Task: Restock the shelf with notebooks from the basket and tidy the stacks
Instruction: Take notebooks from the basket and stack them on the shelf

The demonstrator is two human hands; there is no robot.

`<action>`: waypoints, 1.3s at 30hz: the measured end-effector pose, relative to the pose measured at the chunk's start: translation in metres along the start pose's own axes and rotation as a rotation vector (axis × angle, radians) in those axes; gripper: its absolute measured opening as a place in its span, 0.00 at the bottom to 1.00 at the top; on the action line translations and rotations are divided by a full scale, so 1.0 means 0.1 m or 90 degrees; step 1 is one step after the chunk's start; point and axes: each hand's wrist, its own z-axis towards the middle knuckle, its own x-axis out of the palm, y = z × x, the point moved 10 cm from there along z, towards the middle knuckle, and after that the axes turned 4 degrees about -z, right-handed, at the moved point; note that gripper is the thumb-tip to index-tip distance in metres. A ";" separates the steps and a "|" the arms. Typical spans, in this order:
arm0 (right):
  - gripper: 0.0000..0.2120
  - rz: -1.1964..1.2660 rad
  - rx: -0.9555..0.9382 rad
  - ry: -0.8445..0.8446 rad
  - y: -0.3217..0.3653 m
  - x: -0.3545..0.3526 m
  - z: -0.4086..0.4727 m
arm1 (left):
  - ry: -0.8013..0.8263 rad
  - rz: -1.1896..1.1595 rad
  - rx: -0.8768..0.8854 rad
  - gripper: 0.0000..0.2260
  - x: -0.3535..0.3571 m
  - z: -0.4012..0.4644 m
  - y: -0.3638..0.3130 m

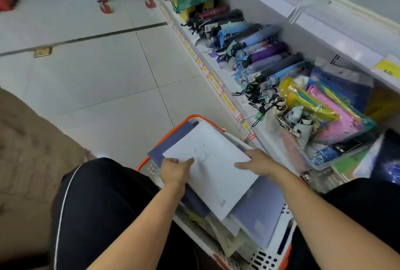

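Now I'm lifting the white notebook [213, 161] from the basket [266, 256]: left hand [174, 171] fingers and right hand [258, 162] fingers pinch its edges. Next, carry it toward two o'clock onto the shelf [236, 83].

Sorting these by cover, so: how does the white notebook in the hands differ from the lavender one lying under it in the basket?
The white notebook is plain white with faint small marks; the lavender notebook has a purple-blue cover. The white one lies on top, gripped by the left hand and right hand; the lavender one lies untouched beneath, partly covered. Both are flat, rectangular, and over the orange-rimmed basket.
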 end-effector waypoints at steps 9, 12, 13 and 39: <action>0.12 0.175 -0.304 -0.247 1.00 -0.70 -0.93 | 0.329 -0.187 0.052 0.39 0.51 -0.68 -0.92; 0.18 -0.350 -0.386 -0.381 1.49 -0.27 -1.41 | 0.615 -0.330 -0.008 0.35 0.82 -1.18 -1.30; 0.20 -0.459 -0.381 -0.375 1.55 -0.12 -1.43 | 0.615 -0.353 0.000 0.27 0.82 -1.19 -1.35; 0.41 -0.327 -0.008 -0.207 -0.31 -0.12 0.05 | 0.151 -0.238 0.103 0.13 0.03 -0.34 -0.87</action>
